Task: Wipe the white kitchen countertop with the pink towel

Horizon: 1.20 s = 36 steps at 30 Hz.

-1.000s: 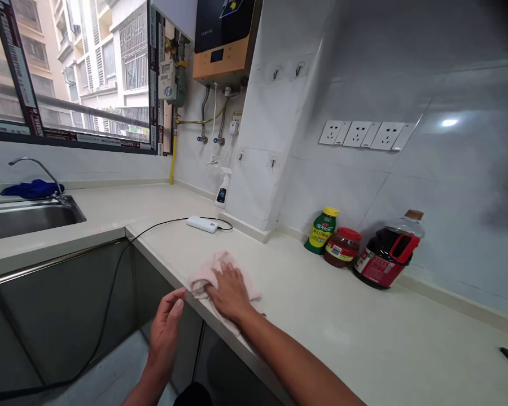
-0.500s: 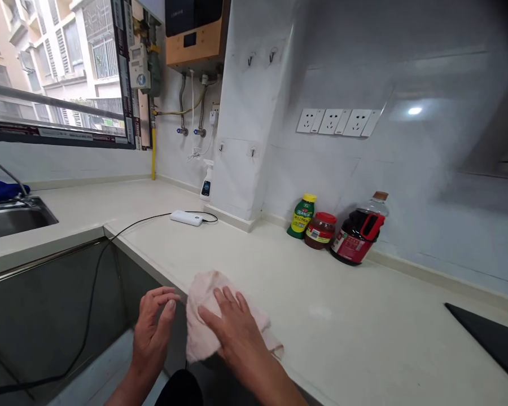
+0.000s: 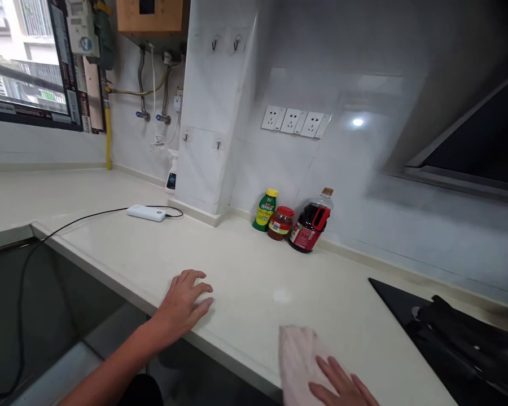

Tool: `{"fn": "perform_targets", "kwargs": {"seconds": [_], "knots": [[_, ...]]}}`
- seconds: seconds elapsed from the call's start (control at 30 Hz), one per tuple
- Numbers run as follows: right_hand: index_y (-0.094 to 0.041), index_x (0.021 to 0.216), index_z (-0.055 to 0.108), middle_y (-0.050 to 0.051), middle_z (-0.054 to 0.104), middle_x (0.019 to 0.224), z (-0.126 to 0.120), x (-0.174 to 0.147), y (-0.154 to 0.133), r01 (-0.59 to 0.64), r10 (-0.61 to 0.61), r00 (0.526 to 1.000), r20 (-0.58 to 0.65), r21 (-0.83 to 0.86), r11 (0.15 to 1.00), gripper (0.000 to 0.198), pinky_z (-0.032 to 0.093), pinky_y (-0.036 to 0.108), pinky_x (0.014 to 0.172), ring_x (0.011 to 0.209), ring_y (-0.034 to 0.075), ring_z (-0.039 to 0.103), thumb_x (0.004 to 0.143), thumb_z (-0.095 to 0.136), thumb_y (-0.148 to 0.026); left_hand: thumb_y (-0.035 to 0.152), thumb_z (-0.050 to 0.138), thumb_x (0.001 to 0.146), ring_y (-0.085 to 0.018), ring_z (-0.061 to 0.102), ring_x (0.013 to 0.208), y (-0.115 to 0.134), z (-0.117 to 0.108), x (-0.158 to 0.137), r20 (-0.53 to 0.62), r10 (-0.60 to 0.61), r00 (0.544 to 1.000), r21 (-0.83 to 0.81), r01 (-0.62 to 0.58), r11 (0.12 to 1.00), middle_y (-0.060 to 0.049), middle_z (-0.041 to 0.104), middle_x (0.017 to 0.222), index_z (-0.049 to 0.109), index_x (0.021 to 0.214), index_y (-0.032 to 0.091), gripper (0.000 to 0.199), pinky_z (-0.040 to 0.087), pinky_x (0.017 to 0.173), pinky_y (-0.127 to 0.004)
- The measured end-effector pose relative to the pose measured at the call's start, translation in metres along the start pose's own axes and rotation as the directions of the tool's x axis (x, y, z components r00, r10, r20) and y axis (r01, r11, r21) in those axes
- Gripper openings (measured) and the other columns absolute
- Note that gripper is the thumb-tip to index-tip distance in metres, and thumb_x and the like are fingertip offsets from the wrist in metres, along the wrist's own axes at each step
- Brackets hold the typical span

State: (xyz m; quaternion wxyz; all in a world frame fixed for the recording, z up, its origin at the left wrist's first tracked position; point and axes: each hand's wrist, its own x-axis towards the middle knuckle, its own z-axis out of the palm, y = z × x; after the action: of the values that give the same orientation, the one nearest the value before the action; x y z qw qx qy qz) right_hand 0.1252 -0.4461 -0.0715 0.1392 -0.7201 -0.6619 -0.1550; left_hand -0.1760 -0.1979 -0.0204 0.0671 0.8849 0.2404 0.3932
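Where the pink cloth [image 3: 297, 355] lies: front edge of counter [image 3: 241, 276]
Right hand [image 3: 342, 390]: grip spread on cloth
Left hand [image 3: 183, 304]: grip half-open, empty

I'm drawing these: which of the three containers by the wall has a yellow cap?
The green bottle, leftmost; the jar has a red lid, the handled jug a brown cap.

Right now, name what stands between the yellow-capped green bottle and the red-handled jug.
In the head view, a red-lidded jar stands between the green bottle and jug.
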Motion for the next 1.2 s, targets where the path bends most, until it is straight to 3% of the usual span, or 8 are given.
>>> {"fn": "perform_targets", "kwargs": {"seconds": [0.13,0.27,0.43,0.53,0.63,0.77,0.93,1.2], "knots": [[-0.048,0.15,0.041,0.001,0.043,0.157,-0.009,0.015,0.053,-0.199,0.197,0.98,-0.029,-0.092,0.976,0.076,0.038,0.066,0.111,0.149,0.04,0.028,0.077,0.06,-0.062,0.038,0.057,0.093,-0.033,0.06,0.119,-0.027,0.003,0.017,0.075,-0.039,0.996,0.03,0.037,0.999,-0.012,0.066,0.122,0.072,0.108,0.028,0.023,0.05,0.092,-0.048],[-0.044,0.149,0.044,0.004,0.044,0.156,-0.02,0.005,0.116,-0.38,0.378,0.925,-0.045,-0.16,0.911,0.073,0.037,0.066,0.111,0.148,0.04,0.031,0.078,0.052,-0.064,0.044,0.057,0.092,-0.032,0.062,0.114,-0.046,-0.001,0.021,0.094,-0.049,0.994,0.073,0.042,0.996,-0.011,0.069,0.119,0.072,0.11,0.029,0.028,0.051,0.091,-0.044],[-0.034,0.149,0.047,0.009,0.048,0.153,-0.032,0.037,0.151,-0.546,0.575,0.81,0.114,-0.209,0.811,0.067,0.033,0.062,0.115,0.148,0.036,0.032,0.087,0.037,-0.057,0.055,0.052,0.095,-0.029,0.063,0.112,-0.047,-0.001,0.015,0.058,-0.139,0.989,0.028,0.137,0.99,-0.011,0.069,0.12,0.073,0.109,0.028,0.037,0.052,0.092,-0.042],[-0.022,0.156,0.035,0.017,0.037,0.16,-0.024,0.089,0.127,-0.598,0.636,0.751,0.179,-0.225,0.769,0.07,0.025,0.061,0.118,0.15,0.04,0.028,0.094,0.03,-0.055,0.058,0.053,0.094,-0.03,0.063,0.114,-0.042,-0.002,0.014,0.002,-0.186,0.983,-0.013,0.186,0.982,-0.011,0.067,0.125,0.073,0.111,0.027,0.04,0.052,0.094,-0.043],[-0.025,0.16,0.025,0.018,0.025,0.165,-0.005,0.138,0.076,-0.507,0.533,0.816,0.225,-0.166,0.846,0.07,0.02,0.061,0.119,0.152,0.041,0.019,0.099,0.03,-0.059,0.058,0.055,0.093,-0.03,0.062,0.116,-0.04,-0.004,0.015,-0.04,-0.185,0.982,-0.039,0.184,0.982,-0.011,0.067,0.124,0.073,0.109,0.027,0.039,0.052,0.096,-0.044],[-0.035,0.159,0.026,0.012,0.014,0.169,0.011,0.175,-0.015,-0.257,0.246,0.92,0.307,-0.002,0.966,0.071,0.012,0.059,0.122,0.155,0.037,0.006,0.097,0.034,-0.071,0.058,0.051,0.095,-0.03,0.062,0.117,-0.04,-0.008,0.017,-0.064,-0.203,0.977,-0.076,0.198,0.977,-0.011,0.068,0.122,0.073,0.107,0.025,0.042,0.051,0.098,-0.046],[-0.038,0.159,0.022,0.012,0.005,0.17,0.004,0.176,-0.101,-0.014,-0.055,0.939,0.34,0.198,0.98,0.078,0.003,0.059,0.124,0.155,0.033,-0.004,0.094,0.032,-0.08,0.057,0.048,0.096,-0.027,0.064,0.114,-0.043,-0.011,0.02,-0.052,-0.226,0.973,-0.128,0.218,0.967,-0.011,0.069,0.116,0.073,0.104,0.023,0.043,0.052,0.098,-0.044],[-0.031,0.16,0.022,0.015,0.002,0.169,-0.016,0.141,-0.133,0.001,-0.124,0.925,0.359,0.326,0.945,0.087,-0.005,0.062,0.122,0.154,0.034,-0.011,0.091,0.035,-0.083,0.055,0.052,0.094,-0.026,0.064,0.114,-0.049,-0.005,0.02,-0.004,-0.183,0.983,-0.106,0.182,0.978,-0.008,0.07,0.119,0.074,0.107,0.025,0.04,0.05,0.102,-0.043]]}}
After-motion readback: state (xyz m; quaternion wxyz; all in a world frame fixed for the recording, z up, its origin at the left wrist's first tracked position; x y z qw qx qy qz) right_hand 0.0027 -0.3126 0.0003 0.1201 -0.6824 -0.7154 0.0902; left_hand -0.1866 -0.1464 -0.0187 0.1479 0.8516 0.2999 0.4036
